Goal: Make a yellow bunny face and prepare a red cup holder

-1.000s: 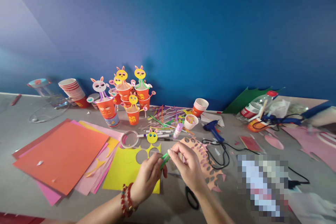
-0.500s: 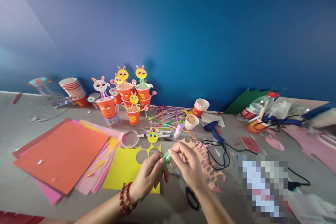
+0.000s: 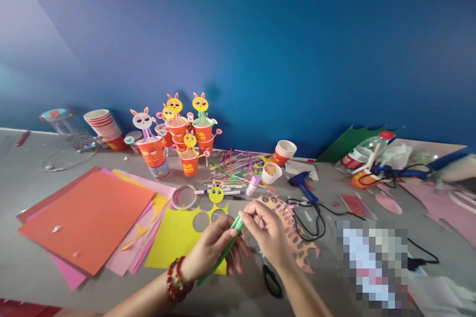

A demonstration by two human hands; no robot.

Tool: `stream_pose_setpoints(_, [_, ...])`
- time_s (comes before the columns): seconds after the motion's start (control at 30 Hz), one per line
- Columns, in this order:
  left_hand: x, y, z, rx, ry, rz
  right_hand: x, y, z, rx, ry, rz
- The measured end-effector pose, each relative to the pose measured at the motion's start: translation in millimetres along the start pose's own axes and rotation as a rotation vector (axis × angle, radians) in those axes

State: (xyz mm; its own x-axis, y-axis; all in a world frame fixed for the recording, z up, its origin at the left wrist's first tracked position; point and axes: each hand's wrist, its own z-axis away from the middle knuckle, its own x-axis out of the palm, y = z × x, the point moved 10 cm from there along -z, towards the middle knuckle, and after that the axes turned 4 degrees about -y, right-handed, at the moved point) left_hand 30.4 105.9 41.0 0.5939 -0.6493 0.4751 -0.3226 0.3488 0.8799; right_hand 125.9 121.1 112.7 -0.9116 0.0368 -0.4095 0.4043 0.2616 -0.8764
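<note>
Between my hands runs a slim bundle of green straws, slanting from lower left to upper right. My left hand keeps it under the thumb, the other fingers loosely apart below. The thumb and fingertips of my right hand pinch its upper end. Under my left hand lies a yellow sheet with round holes cut out. A yellow rabbit-face cutout rests at its top edge. Black-handled scissors lie below my right hand, their blades partly hidden.
Orange cups with rabbit faces stand at the back, near a pile of coloured straws. A blue glue gun with a black cord lies to the right. Orange paper is stacked on the left. A bottle stands at back right.
My left hand has slid down and left along the green straws, so more of their length shows. Its lower fingers have spread. My right hand keeps its pinch in nearly the same place.
</note>
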Motion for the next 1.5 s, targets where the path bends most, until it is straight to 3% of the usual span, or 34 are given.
stream_pose_setpoints(0.17, [-0.9,-1.2,-1.6,0.012,-0.019,0.057,-2.1,0.2,1.6,-0.022,0.006,-0.075])
stream_pose_setpoints(0.37, [-4.9,7.7,-0.5,0.056,0.013,0.001,1.2,14.5,11.3,0.060,-0.060,-0.168])
stream_pose_setpoints(0.63, [-7.7,16.3,4.4,0.072,0.086,-0.145,6.0,17.6,14.7,0.084,-0.106,-0.034])
stream_pose_setpoints(0.83, [-10.8,20.0,4.9,0.088,0.136,-0.194,6.1,20.0,15.8,0.125,-0.105,-0.102])
stream_pose_setpoints(1.1, [-20.9,10.0,4.3,0.075,0.172,-0.039,-5.3,7.2,15.2,0.058,-0.053,0.008])
stream_pose_setpoints(1.33, [-10.9,15.8,2.3,0.114,-0.024,0.034,-8.9,-4.8,14.8,-0.025,-0.093,0.052])
stream_pose_setpoints(1.43, [-3.6,18.4,4.2,0.070,-0.116,-0.034,-4.8,-1.9,16.6,-0.013,-0.188,-0.009])
stream_pose_setpoints(1.5, [-2.3,20.0,6.3,0.034,-0.117,-0.123,-1.5,1.4,18.6,0.011,-0.264,-0.110])
